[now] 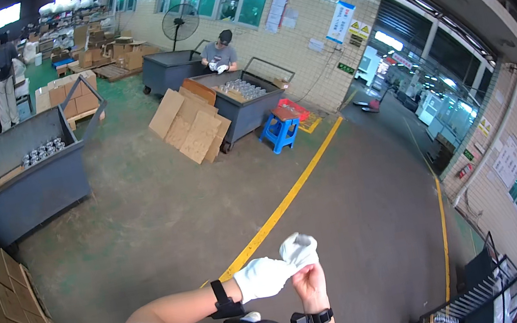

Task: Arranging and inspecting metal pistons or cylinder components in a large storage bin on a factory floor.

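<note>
One white glove [299,248], loose and rumpled with greyish folds, is up in the person's hands above the floor [362,240], just right of the yellow line [281,209]. The gloved left hand [264,277] holds its lower edge; the bare right hand [309,282] touches it, fingertips covered, so I cannot tell how far they close. A grey cart [42,189] carries silvery metal parts [44,152] near its right end; a second grey cart [252,113] holds similar ones [246,89]. The lower-right rack [466,301] is partly cut off.

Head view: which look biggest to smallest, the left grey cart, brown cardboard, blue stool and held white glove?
1. Grey cart
2. Brown cardboard
3. Blue stool and held white glove: too alike to rank
</note>
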`<state>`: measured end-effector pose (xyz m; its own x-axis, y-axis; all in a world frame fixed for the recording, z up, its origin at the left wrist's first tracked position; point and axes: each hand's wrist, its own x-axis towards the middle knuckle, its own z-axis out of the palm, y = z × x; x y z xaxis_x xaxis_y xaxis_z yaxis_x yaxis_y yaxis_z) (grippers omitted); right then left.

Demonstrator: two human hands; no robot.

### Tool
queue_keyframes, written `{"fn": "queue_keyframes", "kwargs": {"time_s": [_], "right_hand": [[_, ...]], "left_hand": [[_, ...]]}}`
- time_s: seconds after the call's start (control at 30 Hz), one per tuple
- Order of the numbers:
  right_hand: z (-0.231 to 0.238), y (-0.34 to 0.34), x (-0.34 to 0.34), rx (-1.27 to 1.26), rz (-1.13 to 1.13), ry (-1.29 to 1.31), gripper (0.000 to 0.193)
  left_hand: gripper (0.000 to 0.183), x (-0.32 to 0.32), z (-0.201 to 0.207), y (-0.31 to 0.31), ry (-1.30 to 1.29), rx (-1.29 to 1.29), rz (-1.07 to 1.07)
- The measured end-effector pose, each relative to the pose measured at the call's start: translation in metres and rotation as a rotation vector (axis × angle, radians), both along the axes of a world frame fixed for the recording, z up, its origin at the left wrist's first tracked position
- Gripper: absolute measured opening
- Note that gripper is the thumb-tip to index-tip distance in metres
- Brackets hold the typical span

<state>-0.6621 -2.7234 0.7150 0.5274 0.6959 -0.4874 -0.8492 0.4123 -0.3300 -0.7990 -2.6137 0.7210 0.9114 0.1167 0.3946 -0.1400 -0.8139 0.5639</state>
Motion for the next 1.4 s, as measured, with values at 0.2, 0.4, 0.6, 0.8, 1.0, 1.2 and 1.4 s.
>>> {"fn": "queue_keyframes", "kwargs": {"time_s": [0.2, 0.4, 0.6, 0.8, 1.0, 1.2, 1.4], "right_hand": [[-0.009, 0.107, 0.054, 0.254, 0.173, -0.388, 0.033], [0.027, 0.272, 0.126, 0.493, 0.509, -0.634, 0.044], [-0.020, 0.322, 0.201, 0.301, 0.387, -0.428, 0.048], [0.018, 0.420, 0.346, 0.373, 0.415, -0.080, 0.065], [-0.032, 0.493, 0.450, 0.258, 0.349, -0.090, 0.042], [-0.060, 0.639, 0.553, 0.150, 0.451, -0.245, 0.058], [-0.043, 0.751, 0.605, 0.184, 1.086, -0.410, 0.082]], "left_hand": [[0.018, 0.063, -0.018, 0.065, -0.123, -0.049, 0.179], [0.006, 0.141, -0.009, 0.192, -0.186, -0.032, 0.319], [0.006, 0.213, -0.019, 0.252, -0.114, -0.159, 0.065], [0.008, 0.383, -0.027, 0.378, -0.062, -0.256, -0.345], [0.005, 0.492, -0.054, 0.439, -0.187, -0.256, -0.468], [0.007, 0.574, -0.047, 0.555, -0.094, -0.222, -0.266], [0.012, 0.624, -0.050, 0.641, -0.071, -0.332, -0.079]]}}
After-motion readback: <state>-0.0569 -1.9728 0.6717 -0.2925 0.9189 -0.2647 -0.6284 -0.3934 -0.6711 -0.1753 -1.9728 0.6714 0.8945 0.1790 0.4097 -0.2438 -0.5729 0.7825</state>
